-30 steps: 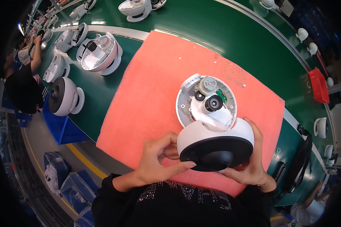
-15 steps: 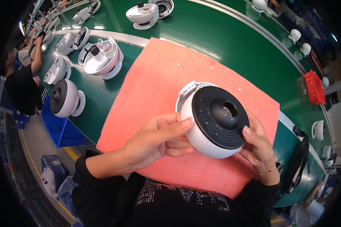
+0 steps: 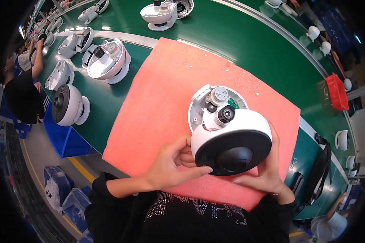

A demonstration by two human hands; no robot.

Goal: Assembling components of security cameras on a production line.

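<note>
A white round housing half with a black ringed face (image 3: 221,152) is tilted toward me above the mat. My left hand (image 3: 170,164) holds it at its left side, the thumb against the lower rim of the black face. At the right side my right hand (image 3: 267,176) is closed round the white shell, its thumb under the rim. Behind it lies the open white lower housing (image 3: 195,111), which contains a round silver motor (image 3: 220,95) and a black lens barrel (image 3: 226,114). The front half hides part of this lower housing.
A pink foam mat (image 3: 150,101) covers the green bench, with small shiny pieces (image 3: 247,83) scattered toward its far edge. Left stand a closed white device (image 3: 71,105) and an opened one (image 3: 107,62). A red bin (image 3: 336,92) is at far right, a black strap (image 3: 320,174) nearer.
Both hands have tipped the front half down toward me and lowered it slightly. The motor and lens barrel behind it have come into sight.
</note>
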